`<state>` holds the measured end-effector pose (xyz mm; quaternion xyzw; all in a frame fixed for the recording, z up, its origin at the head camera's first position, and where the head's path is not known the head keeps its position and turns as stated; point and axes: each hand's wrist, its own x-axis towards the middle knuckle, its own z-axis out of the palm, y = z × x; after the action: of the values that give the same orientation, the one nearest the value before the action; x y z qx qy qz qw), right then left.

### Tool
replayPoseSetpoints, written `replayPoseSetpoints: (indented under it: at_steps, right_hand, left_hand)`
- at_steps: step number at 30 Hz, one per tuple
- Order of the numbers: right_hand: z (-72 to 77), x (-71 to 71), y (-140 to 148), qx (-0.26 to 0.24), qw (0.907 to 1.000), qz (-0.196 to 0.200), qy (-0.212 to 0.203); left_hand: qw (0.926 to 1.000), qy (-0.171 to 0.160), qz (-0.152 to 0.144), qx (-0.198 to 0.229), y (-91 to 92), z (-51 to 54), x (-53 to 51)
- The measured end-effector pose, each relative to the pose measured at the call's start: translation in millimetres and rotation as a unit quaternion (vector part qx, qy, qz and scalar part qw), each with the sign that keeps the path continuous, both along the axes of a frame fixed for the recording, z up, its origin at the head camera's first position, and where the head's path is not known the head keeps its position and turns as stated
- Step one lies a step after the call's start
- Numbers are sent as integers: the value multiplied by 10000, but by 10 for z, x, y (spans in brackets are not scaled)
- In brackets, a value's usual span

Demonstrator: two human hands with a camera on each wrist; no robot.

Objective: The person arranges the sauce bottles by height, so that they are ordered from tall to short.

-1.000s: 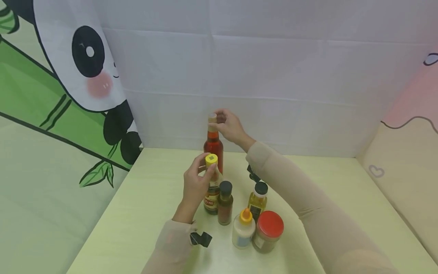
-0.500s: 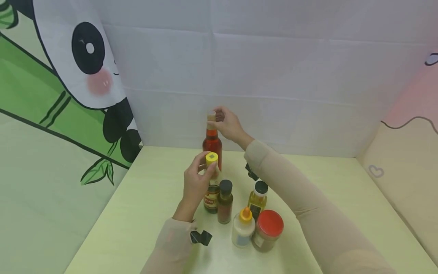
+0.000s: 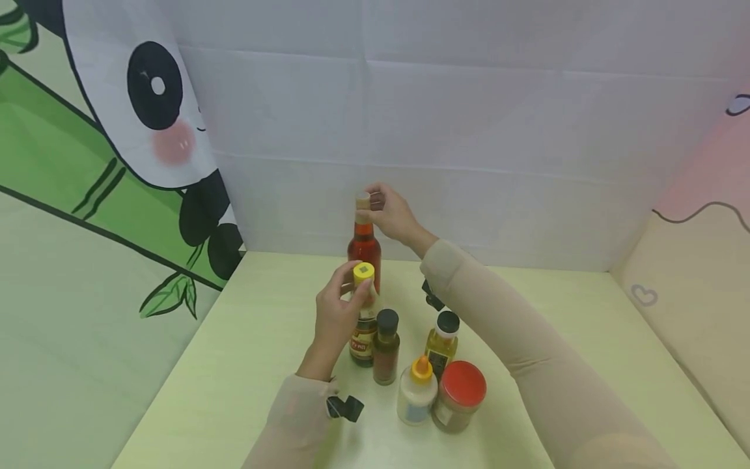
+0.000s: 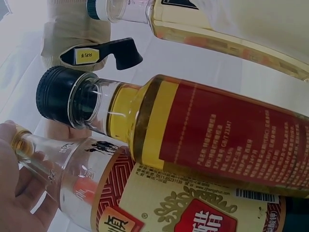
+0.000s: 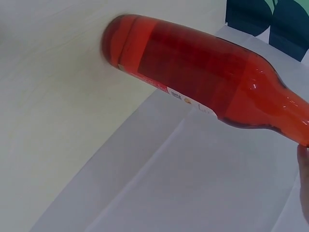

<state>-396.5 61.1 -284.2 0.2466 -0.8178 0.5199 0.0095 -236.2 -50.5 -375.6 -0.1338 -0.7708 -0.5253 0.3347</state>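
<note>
The left hand [image 3: 336, 311] pinches the yellow cap [image 3: 364, 272] of a clear-necked bottle whose cream and red label [image 4: 164, 203] shows in the left wrist view. Behind it stands a tall red bottle [image 3: 364, 249]; the right hand [image 3: 396, 215] grips its pale neck between thumb and fingers. The red bottle's body [image 5: 193, 72] fills much of the right wrist view, with a fingertip at its neck. Close beside the left-hand bottle is a black-capped bottle [image 3: 386, 355] with a dark red label [image 4: 231, 135].
Nearer the front stand a white bottle with an orange nozzle [image 3: 417, 394], a red-lidded jar [image 3: 459, 397] and a black-capped yellow oil bottle [image 3: 441, 348], all right of the left hand. The pale table [image 3: 263, 312] meets a white cloth backdrop [image 3: 469, 117] behind.
</note>
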Motion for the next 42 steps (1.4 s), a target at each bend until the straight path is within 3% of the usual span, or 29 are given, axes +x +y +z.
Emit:
replayPoseSetpoints:
  at_steps: [21, 42]
  right_hand:
    - [146, 97, 162, 180, 9985, 366, -365]
    - [274, 151, 399, 122, 9981, 497, -333]
  left_hand:
    - [10000, -38, 19, -31, 16, 0, 4]
    - [9999, -76, 74, 6, -5, 6, -3]
